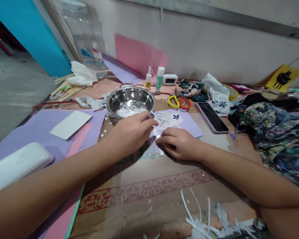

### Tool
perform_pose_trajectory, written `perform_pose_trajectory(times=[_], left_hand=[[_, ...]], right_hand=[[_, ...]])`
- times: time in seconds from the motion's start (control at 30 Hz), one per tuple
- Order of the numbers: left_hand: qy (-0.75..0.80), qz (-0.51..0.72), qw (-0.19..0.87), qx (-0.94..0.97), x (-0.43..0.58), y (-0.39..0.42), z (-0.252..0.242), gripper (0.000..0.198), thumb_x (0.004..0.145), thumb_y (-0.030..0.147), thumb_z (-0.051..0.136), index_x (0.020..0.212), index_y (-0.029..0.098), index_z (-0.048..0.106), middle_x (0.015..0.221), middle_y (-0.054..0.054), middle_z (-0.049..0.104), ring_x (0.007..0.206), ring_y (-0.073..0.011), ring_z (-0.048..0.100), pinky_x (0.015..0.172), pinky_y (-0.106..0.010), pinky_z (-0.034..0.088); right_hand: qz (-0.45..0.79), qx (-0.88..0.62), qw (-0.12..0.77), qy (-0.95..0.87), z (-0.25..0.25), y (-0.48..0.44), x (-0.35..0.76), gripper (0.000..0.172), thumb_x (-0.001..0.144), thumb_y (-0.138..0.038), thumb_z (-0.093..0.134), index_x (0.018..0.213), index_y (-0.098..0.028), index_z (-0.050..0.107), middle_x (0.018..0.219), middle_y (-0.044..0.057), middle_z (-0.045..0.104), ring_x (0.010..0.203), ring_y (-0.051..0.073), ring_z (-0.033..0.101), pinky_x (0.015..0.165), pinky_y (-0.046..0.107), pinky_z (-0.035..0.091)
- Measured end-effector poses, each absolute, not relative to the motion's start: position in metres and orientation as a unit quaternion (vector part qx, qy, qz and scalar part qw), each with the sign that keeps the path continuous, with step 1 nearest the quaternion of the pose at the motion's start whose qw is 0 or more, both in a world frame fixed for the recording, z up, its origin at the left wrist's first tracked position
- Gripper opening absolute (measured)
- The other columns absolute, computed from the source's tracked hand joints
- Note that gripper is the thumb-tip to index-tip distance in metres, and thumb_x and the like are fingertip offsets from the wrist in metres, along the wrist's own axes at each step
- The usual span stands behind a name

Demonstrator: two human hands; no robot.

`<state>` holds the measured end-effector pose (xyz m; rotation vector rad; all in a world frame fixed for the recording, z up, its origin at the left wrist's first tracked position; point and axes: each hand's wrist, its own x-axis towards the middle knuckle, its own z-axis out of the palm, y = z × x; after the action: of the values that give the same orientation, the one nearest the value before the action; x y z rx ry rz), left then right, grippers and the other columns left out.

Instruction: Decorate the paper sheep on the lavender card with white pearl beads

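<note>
A small clear sheet of stick-on pearl beads (154, 147) lies between my two hands on the table. My left hand (136, 131) is above its far end, fingers closed in a pinch; what is between the fingertips is hidden. My right hand (180, 143) rests on its right side, with curled fingertips pinching the sheet's edge. Just beyond, a white cloth piece (170, 122) with a dark blue flower and strands of pearl beads lies on purple paper (193, 124). A steel bowl (111, 101) holding small clear and white bits stands behind my left hand.
Yellow-and-red-handled scissors (181, 102), a glue stick (159, 79), a small glue bottle (148, 79) and a phone (211, 117) lie beyond. Coloured papers (40, 122) and a white case (20, 164) are at left. Floral fabric (271, 132) lies right; paper scraps (201, 229) lie in front.
</note>
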<state>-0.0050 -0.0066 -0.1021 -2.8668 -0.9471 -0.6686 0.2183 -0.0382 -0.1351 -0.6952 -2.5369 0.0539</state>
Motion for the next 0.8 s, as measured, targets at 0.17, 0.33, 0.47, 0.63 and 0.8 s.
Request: perform_pose_trajectory(times=[0.17, 0.33, 0.47, 0.63, 0.8], left_hand=[[-0.436, -0.195, 0.048, -0.878, -0.026, 0.016, -0.074, 0.027, 0.095, 0.024, 0.049, 0.108, 0.018, 0.072, 0.103, -0.009, 0.072, 0.098, -0.0242, 0.066, 0.086, -0.035, 0.049], [-0.509, -0.108, -0.022, -0.854, -0.033, 0.029, -0.074, 0.027, 0.095, 0.033, 0.051, 0.100, 0.021, 0.075, 0.091, -0.006, 0.076, 0.083, -0.0224, 0.067, 0.076, -0.033, 0.048], [-0.493, -0.085, -0.016, -0.866, -0.029, 0.023, -0.081, 0.023, 0.093, 0.029, 0.055, 0.103, 0.019, 0.073, 0.096, -0.008, 0.075, 0.087, -0.0238, 0.067, 0.076, -0.034, 0.048], [-0.456, -0.056, 0.040, -0.887, -0.027, 0.015, -0.088, 0.020, 0.093, 0.022, 0.055, 0.101, 0.016, 0.072, 0.096, -0.010, 0.072, 0.094, -0.0265, 0.065, 0.081, -0.036, 0.048], [-0.434, -0.052, 0.043, -0.899, -0.027, 0.014, -0.091, 0.022, 0.093, 0.015, 0.051, 0.101, 0.015, 0.072, 0.095, -0.010, 0.068, 0.094, -0.0260, 0.063, 0.083, -0.038, 0.048]], right_hand=[[0.003, -0.247, 0.242, -0.938, -0.135, -0.040, 0.216, 0.023, 0.097, -0.014, 0.045, 0.095, -0.012, 0.068, 0.078, 0.009, 0.065, 0.070, 0.018, 0.055, 0.061, 0.030, 0.043], [0.003, -0.251, 0.246, -0.936, -0.136, -0.041, 0.216, 0.023, 0.097, -0.014, 0.045, 0.094, -0.013, 0.067, 0.077, 0.008, 0.065, 0.069, 0.018, 0.054, 0.061, 0.029, 0.043], [0.009, -0.253, 0.253, -0.934, -0.137, -0.040, 0.216, 0.022, 0.097, -0.014, 0.046, 0.095, -0.013, 0.068, 0.078, 0.008, 0.065, 0.070, 0.017, 0.055, 0.062, 0.028, 0.044], [0.016, -0.249, 0.260, -0.933, -0.136, -0.039, 0.214, 0.023, 0.097, -0.013, 0.046, 0.096, -0.012, 0.068, 0.077, 0.008, 0.065, 0.070, 0.017, 0.055, 0.062, 0.028, 0.043], [0.018, -0.253, 0.257, -0.933, -0.136, -0.040, 0.214, 0.022, 0.097, -0.013, 0.046, 0.096, -0.012, 0.068, 0.078, 0.008, 0.065, 0.071, 0.017, 0.055, 0.063, 0.028, 0.043]])
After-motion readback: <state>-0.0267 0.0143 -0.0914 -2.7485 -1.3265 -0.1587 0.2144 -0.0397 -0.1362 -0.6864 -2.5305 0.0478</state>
